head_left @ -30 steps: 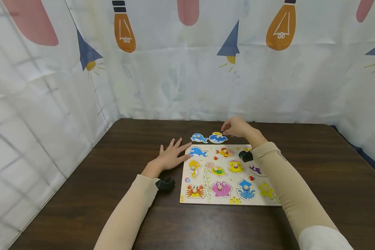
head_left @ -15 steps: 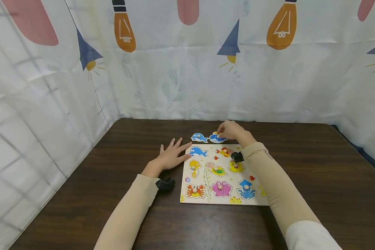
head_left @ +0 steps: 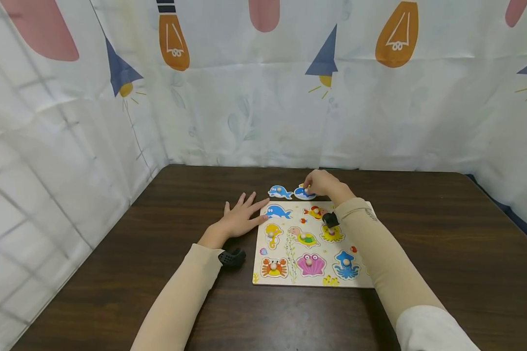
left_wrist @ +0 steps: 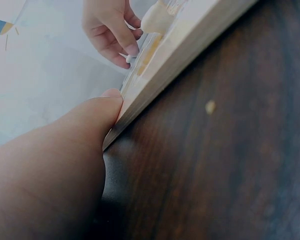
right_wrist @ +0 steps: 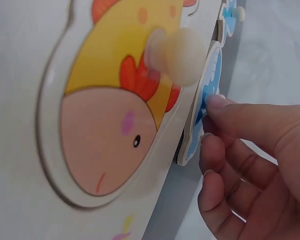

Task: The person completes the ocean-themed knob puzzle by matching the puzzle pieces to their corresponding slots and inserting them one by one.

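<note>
My right hand (head_left: 327,184) is just beyond the far edge of the wooden puzzle board (head_left: 307,281). Its thumb and finger pinch the knob of a blue whale puzzle piece (right_wrist: 213,70), the other fingers curled beneath. That piece lies flat against the table behind the board, partly covered by the hand. Beside it on the left is a second blue whale piece (head_left: 277,191) with a knob. My left hand (head_left: 238,223) is spread on the table, with thumb (left_wrist: 107,107) and forefinger at the board's left edge.
Knobbed sea-animal pieces sit in the board, including a crab (head_left: 274,268), pink shell (head_left: 311,265), turtle (head_left: 305,239) and blue squid (head_left: 346,265). A printed blue whale (head_left: 277,211) without a knob shows at top left. A patterned curtain (head_left: 263,122) hangs behind the table.
My right hand has moved left and onto the nearer whale piece's knob, its forearm now covering more of the board's right side. My left hand has stayed put.
</note>
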A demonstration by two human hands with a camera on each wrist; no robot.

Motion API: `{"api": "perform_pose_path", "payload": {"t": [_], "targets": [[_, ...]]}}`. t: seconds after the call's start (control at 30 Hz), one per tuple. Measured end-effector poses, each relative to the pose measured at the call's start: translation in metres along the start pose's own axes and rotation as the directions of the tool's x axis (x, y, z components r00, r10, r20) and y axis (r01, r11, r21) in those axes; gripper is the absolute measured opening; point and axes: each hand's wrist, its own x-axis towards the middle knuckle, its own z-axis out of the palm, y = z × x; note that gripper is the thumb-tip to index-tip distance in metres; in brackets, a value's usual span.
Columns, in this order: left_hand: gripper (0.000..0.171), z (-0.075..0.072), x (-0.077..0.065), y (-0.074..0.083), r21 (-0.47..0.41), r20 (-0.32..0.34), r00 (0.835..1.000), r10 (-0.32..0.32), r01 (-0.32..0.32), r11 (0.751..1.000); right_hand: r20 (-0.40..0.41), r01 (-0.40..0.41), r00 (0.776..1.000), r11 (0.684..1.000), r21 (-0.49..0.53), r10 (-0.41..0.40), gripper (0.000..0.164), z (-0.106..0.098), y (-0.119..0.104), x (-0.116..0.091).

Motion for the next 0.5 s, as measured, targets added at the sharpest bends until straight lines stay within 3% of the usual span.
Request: {"api": "perform_pose_path", "payload": {"t": [0.5], "targets": [[0.066,-0.0003,-0.0008,0.0031,-0.001,-0.001,1.000,0.002,-0.002,1.000,0.009,0.059,0.998,0.993,-0.104,-0.058,0.015,-0.0029,0.0013,-0.0037]]}}
